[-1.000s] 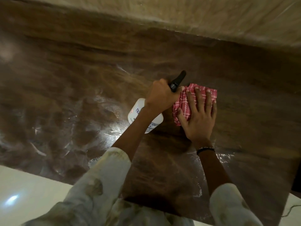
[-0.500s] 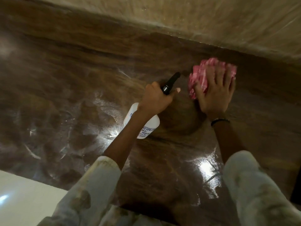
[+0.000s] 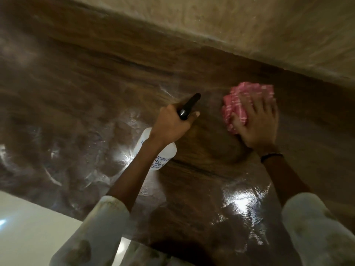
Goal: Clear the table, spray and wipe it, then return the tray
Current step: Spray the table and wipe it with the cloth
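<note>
Head view looks down on a glossy brown wood-grain bench (image 3: 96, 112) with wet streaks and bright glare patches. The left hand (image 3: 172, 122) grips the neck of a white spray bottle (image 3: 160, 156), fingers curled round it under the black trigger head (image 3: 189, 106), whose nozzle points away toward the wall (image 3: 269, 31). Blue print on the bottle's label is partly covered by the forearm; the letters "SPRA" can be read on one line and digits that look like "4000" below it, while the smaller lines are too blurred to make out.

Just right of the bottle, the right hand (image 3: 257, 123) lies flat on a bunched pink cloth (image 3: 247, 100) with thin white checks, fingers spread and straight, pressing it onto the bench. A dark band (image 3: 271, 156) circles that wrist. Both arms wear pale patterned sleeves (image 3: 99, 223). Nearer the person than the bottle, beyond the bench edge, a pale floor (image 3: 28, 217) shows at lower left.

Compared with a second ago, the cloth has moved away from the bottle: then it sat right against the left hand's knuckles, and now it is clear of them, further right and closer to the wall. The bottle and the left hand keep nearly the same pose. The right hand is motion-blurred now, and a dry, matte patch of bench shows between the bottle and the cloth.
</note>
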{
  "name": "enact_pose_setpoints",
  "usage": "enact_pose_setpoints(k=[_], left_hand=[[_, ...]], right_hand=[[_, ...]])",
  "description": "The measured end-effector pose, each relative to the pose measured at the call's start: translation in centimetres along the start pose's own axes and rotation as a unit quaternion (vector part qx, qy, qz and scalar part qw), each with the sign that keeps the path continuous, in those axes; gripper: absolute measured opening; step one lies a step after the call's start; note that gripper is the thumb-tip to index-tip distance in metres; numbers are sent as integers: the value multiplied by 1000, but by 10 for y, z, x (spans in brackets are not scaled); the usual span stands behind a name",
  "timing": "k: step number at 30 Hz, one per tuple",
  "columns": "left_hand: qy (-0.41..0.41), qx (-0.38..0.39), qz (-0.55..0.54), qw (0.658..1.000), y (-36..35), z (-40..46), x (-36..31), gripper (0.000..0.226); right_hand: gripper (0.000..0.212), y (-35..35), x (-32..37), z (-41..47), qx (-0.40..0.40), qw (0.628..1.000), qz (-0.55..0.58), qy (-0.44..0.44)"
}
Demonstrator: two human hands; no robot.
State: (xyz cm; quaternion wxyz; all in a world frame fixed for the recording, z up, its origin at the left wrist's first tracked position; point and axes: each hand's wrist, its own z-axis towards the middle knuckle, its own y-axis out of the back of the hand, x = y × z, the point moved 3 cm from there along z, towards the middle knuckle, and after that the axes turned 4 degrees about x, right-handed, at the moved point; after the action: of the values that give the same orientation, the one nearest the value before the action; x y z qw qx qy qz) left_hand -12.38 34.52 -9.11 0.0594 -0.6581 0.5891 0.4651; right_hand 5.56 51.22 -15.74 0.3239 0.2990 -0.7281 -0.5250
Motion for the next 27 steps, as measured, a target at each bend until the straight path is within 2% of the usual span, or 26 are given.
enact_pose_setpoints(k=[3,6,10,14,21,25,27], left_hand=[[-7,-13,8,1000,13,4,6,31],[-5,-19,7,1000,22,8,15,34],[2,-25,18,1000,33,10,23,32],[11,-28,14,999,42,13,28,34],[0,-4,1,1000,54,24,31,35],[-1,-10,-5,1000,66,33,37,46],[-5,-9,-5,1000,75,33,41,37]], right_hand=[[70,10,-8,32,-30,994,5,-108],[73,15,24,75,-33,988,22,-146],[71,6,81,75,-15,999,10,-41],[67,-4,83,38,-4,1000,3,31],[68,5,67,54,-3,999,-3,37],[69,11,75,85,-16,1000,-5,-21],[69,12,94,106,-18,999,-10,-51]])
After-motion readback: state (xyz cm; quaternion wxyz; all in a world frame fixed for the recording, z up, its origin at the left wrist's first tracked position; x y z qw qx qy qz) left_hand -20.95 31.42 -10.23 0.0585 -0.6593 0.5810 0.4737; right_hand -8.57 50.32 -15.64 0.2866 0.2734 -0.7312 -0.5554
